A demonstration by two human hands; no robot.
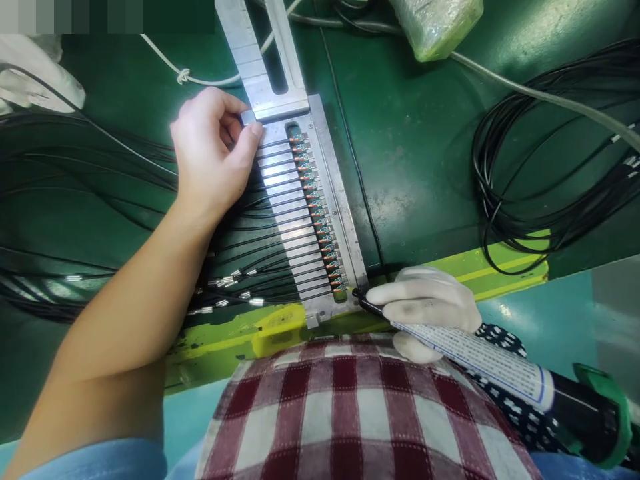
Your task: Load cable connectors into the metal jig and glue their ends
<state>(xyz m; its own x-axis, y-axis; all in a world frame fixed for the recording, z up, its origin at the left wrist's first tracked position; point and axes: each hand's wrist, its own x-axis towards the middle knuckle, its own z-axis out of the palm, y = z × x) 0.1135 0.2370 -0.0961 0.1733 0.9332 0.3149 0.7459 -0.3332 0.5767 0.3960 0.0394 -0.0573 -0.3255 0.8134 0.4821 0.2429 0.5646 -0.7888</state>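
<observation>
A long metal fixture [293,223] lies on the green table, its slotted hinged lid [245,60] swung up at the far end. Across it runs a row of thin black cables [280,200], each ending at a small green circuit board [320,213] in the slot. My bare left hand [215,143] pinches the fixture's far left corner between thumb and fingers. My right hand [430,303], in a white glove, is wrapped round a dark squeeze tube [480,353] with a printed white label. The tube's black nozzle points at the near end of the board row; whether it touches is unclear.
Coiled black cables [500,173] lie at the right, and more loose cables [75,167] spread at the left. A plastic-wrapped green block [437,27] sits at the back. White cloth-like material [35,73] is at far left. A yellow strip [225,340] lines the table's near edge.
</observation>
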